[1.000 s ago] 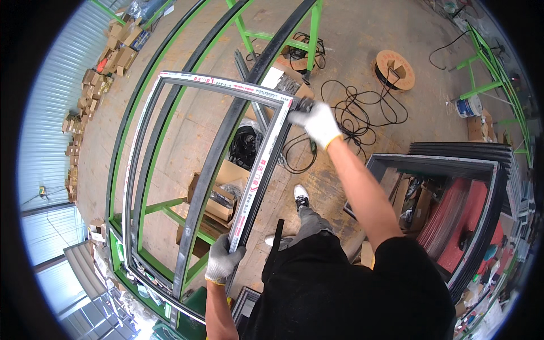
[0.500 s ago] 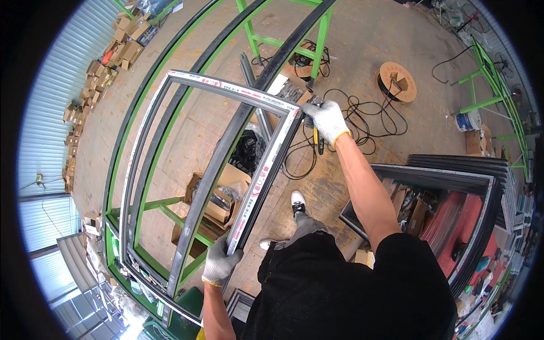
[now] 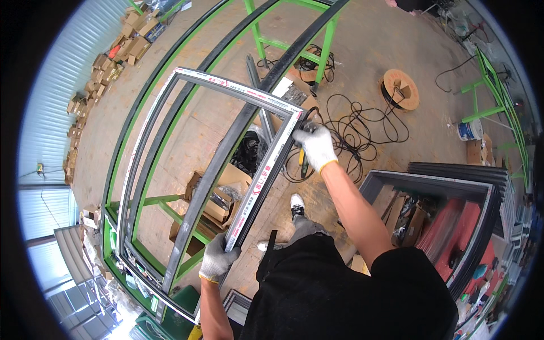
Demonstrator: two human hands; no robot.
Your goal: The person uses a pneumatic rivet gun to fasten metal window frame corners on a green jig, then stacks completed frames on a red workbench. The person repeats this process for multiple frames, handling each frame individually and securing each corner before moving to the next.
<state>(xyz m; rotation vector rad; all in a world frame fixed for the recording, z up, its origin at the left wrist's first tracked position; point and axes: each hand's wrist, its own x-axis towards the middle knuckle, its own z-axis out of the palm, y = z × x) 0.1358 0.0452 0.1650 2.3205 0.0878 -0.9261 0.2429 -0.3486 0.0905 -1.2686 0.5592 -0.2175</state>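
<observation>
A rectangular window frame (image 3: 256, 190), dark with white printed protective film, lies across the padded bars of a green rack. In a white knit glove with a yellow cuff, my left hand (image 3: 218, 259) is closed on the frame's near side, close to my body. My right hand (image 3: 317, 146), gloved the same way, is at the frame's far right corner. Its fingers are closed around a dark tool, and a yellow-and-black handle (image 3: 303, 161) sticks out below the palm. The tool's working end is hidden by the hand and the corner.
Black cable (image 3: 362, 133) lies coiled on the floor beyond my right hand, near a cable reel (image 3: 400, 89). More dark frames (image 3: 430, 175) are stacked at right. Under the green rack (image 3: 164, 209) sit open cardboard boxes (image 3: 226, 198). Boxes line the left wall.
My right hand has shifted slightly left and down along the frame's corner, the tool with it. My left hand keeps its grip, and the frame stays on the rack.
</observation>
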